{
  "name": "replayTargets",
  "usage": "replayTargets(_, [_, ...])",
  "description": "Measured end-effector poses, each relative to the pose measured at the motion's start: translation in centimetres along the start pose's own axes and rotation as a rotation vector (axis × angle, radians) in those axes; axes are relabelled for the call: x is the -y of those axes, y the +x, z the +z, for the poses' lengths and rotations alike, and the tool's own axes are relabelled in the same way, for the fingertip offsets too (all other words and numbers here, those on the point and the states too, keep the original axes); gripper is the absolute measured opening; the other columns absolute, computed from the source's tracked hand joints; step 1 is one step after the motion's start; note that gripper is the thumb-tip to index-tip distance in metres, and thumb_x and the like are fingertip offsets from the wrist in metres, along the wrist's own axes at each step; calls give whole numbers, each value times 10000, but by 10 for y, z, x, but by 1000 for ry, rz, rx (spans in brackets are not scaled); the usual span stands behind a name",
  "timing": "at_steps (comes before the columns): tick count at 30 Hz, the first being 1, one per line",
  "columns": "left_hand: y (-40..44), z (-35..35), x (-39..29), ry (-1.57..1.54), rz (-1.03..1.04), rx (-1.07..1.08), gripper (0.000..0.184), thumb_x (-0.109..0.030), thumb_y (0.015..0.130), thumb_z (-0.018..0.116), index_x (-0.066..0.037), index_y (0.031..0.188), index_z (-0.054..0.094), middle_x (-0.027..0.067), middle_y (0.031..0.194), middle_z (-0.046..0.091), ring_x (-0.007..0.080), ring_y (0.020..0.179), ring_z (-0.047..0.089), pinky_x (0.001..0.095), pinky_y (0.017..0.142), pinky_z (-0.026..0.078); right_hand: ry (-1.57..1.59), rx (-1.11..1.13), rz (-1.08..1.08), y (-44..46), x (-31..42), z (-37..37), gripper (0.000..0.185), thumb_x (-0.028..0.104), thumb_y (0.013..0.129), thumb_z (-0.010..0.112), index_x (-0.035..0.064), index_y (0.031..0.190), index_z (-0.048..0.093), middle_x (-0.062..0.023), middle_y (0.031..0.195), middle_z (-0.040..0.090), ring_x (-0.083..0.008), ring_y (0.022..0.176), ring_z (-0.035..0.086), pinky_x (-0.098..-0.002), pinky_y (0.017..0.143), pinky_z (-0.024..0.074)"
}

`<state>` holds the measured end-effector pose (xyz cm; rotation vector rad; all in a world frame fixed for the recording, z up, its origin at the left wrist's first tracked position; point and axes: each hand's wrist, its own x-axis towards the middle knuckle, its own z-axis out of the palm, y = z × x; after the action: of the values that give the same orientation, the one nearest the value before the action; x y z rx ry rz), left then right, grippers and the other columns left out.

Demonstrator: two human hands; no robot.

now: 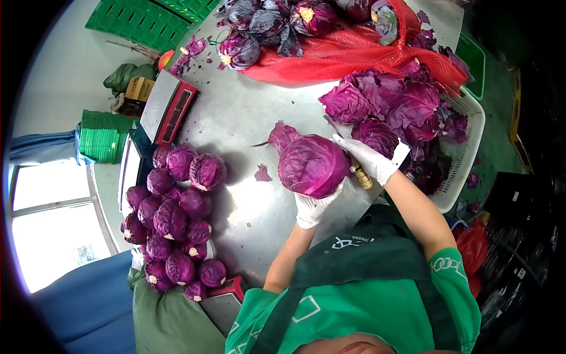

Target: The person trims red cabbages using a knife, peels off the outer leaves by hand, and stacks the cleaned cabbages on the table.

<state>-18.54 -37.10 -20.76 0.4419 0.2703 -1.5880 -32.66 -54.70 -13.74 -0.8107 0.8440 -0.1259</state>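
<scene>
Left of the white basket (476, 135), a worker is holding a red cabbage (312, 166) above the steel table (250, 100). The gloved left hand (312, 209) is cupping its underside; the gloved right hand (370, 159) is laying nearly straight fingers against its side, beside a brass-toned knife handle (362, 177), though whether they are gripping it is unclear. The smooth, round head could be slipping if the cupped support loosens, and a partly hidden blade could be nicking a glove. Inverted lettering on the apron (354, 253), below-left of the basket, is seemingly showing "NONG"; the sleeve print is defying a sure reading.
</scene>
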Motion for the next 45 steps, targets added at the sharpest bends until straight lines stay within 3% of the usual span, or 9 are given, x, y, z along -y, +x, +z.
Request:
replayTargets(9, [-10, 20, -25, 1882, 606, 300, 656, -341, 958, 655, -191, 1521, 353, 82, 1532, 397, 234, 1454, 321, 484, 1220, 248, 46, 68, -131, -8, 17, 18, 264, 301, 922, 704, 63, 1032, 685, 36, 784, 627, -46, 755, 549, -221, 678, 425])
replayTargets(12, [-11, 6, -46, 1171, 111, 459, 607, -271, 965, 651, -153, 1502, 393, 68, 1514, 432, 244, 1439, 351, 455, 1230, 235, -107, 158, -214, -6, 19, 15, 216, 243, 913, 707, 46, 1001, 694, 34, 787, 624, -48, 732, 549, -215, 637, 407])
replayTargets(15, [-49, 55, -12, 2078, 541, 201, 528, -258, 961, 641, -143, 1448, 472, 72, 1421, 536, 224, 1360, 462, 419, 1174, 341, 203, -5, -173, 2, 10, 20, 156, 175, 916, 688, 20, 921, 670, 12, 726, 579, -59, 552, 476, -240, 506, 358])
replayTargets(22, [-55, 35, -5, 1386, 415, 179, 558, -230, 993, 589, -108, 1501, 394, 81, 1490, 459, 223, 1395, 417, 396, 1191, 330, -1320, -972, -899, 12, -8, -34, 533, 387, 951, 647, 64, 1368, 579, -108, 1016, 683, -142, 710, 672, -264, 640, 513])
replayTargets(27, [-28, 40, 2, 254, 195, 468, 588, -253, 1025, 549, -93, 1534, 301, 83, 1553, 368, 235, 1401, 394, 416, 1180, 351, -219, 162, -438, -50, 15, 13, 451, 403, 1031, 543, 89, 1346, 615, 71, 715, 583, -21, 642, 536, -182, 547, 385])
replayTargets(30, [-32, 60, -9, 663, 183, 156, 754, -558, 977, 488, -185, 1570, 209, 153, 1591, 264, 362, 1460, 281, 611, 1183, 256, -42, -77, -200, -39, 6, 33, 428, 461, 1018, 550, 81, 1155, 690, 79, 726, 576, -34, 574, 464, -200, 517, 341])
replayTargets(33, [-38, 117, -20, -317, -58, 14, 775, -588, 955, 468, -182, 1564, 214, 193, 1582, 244, 437, 1451, 265, 693, 1140, 259, 56, -179, -274, -6, -13, 37, 463, 517, 1033, 473, 97, 947, 646, 33, 621, 534, -76, 461, 456, -234, 411, 340])
replayTargets(38, [-52, 110, -35, -343, 90, 33, 758, -573, 954, 465, -157, 1550, 250, 193, 1568, 277, 451, 1440, 288, 696, 1121, 296, -153, -119, -122, 18, -10, 42, 619, 624, 970, 514, 50, 776, 641, -39, 559, 569, -123, 430, 526, -240, 411, 396])
replayTargets(45, [-98, 87, -71, -196, 394, -36, 744, -484, 936, 608, -131, 1513, 299, 189, 1515, 355, 424, 1371, 410, 655, 1035, 435, -304, -65, -76, 27, 3, 102, 511, 490, 980, 582, -7, 1050, 675, -74, 894, 717, -98, 531, 571, -233, 492, 407])
